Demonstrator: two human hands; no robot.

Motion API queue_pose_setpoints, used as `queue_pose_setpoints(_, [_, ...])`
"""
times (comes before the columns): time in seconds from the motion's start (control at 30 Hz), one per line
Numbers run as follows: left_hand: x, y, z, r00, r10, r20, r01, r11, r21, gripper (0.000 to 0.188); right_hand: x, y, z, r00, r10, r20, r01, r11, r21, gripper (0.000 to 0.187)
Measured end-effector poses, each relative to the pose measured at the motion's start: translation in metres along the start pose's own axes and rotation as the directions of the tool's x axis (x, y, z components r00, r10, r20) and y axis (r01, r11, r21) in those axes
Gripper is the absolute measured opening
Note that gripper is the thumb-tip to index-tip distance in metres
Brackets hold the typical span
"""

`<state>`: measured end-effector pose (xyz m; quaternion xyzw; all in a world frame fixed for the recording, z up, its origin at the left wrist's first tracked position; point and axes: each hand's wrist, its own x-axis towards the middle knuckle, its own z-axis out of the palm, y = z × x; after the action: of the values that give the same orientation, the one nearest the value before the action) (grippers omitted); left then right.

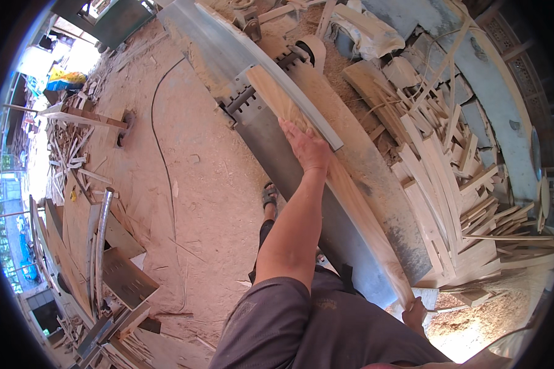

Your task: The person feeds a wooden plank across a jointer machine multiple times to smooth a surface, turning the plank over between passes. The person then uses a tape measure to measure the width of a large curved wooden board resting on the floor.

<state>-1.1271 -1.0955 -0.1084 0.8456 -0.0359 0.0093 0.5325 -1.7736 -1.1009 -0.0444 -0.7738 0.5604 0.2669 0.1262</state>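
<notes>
The left hand lies over the top of a long, pale-brown wooden board, fingers extended and not wrapped round it, seemingly to press it down and sideways. The right hand looks clamped on the board's near end, probably to steady its tail, though the fingers beneath are hard to make out. Between the 2 hands the board runs lengthwise along a dark-grey flat metal machine bed, its far part beside a long, straight grey metal fence, which would keep it from sliding right. Its far end reaches past the slotted metal gap that divides the bed. To the right, a jumbled pile of pale cut wooden strips crowds the machine's side, leaving little room there. To the left, a thin black cable curves across the dusty brown floor, a possible trip hazard. Farther left, a bent, shiny grey metal tube stands among wooden offcuts.
</notes>
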Motion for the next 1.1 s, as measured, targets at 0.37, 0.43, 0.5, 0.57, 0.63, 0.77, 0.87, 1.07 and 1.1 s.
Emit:
queue_pose_setpoints(0.37, [0.016,0.005,-0.003,0.999,0.033,-0.021,-0.034,0.998,-0.052,0.067,0.005,-0.015,-0.004,1.000,0.001,-0.015,0.000,0.999,0.033,0.038])
queue_pose_setpoints(0.43, [0.020,0.002,-0.002,0.999,0.035,-0.026,-0.036,0.998,-0.042,0.066,0.006,-0.019,-0.005,1.000,0.005,-0.011,-0.005,1.000,0.027,0.038])
queue_pose_setpoints(0.5, [0.025,0.000,-0.001,0.999,0.035,-0.025,-0.036,0.998,-0.045,0.066,0.007,-0.022,-0.005,1.000,0.003,-0.014,-0.003,1.000,0.021,0.039])
queue_pose_setpoints(0.57, [0.029,-0.001,0.000,0.999,0.032,-0.018,-0.033,0.998,-0.060,0.065,0.007,-0.023,-0.004,1.000,-0.015,-0.022,0.015,1.000,0.019,0.039])
queue_pose_setpoints(0.63, [0.035,-0.004,0.001,1.000,0.031,-0.007,-0.031,0.999,-0.018,0.065,0.009,-0.027,-0.004,0.999,-0.028,-0.027,0.028,0.999,0.018,0.040])
queue_pose_setpoints(0.77, [0.047,-0.010,0.002,0.999,0.042,-0.016,-0.042,0.999,0.007,0.064,0.012,-0.035,-0.006,0.999,-0.031,-0.023,0.031,0.999,0.013,0.040])
queue_pose_setpoints(0.87, [0.054,-0.007,0.002,0.999,0.041,-0.018,-0.041,0.999,-0.016,0.065,0.015,-0.042,-0.008,1.000,-0.015,-0.004,0.015,1.000,0.014,0.040])
queue_pose_setpoints(1.07, [0.069,-0.008,0.001,0.998,0.054,-0.022,-0.054,0.998,-0.017,0.064,0.018,-0.052,-0.009,0.999,-0.023,-0.039,0.024,0.999,0.034,0.042])
queue_pose_setpoints(1.1, [0.072,-0.008,0.001,0.998,0.053,-0.024,-0.053,0.998,-0.023,0.065,0.019,-0.055,-0.009,0.999,-0.018,-0.051,0.021,0.998,0.052,0.043])
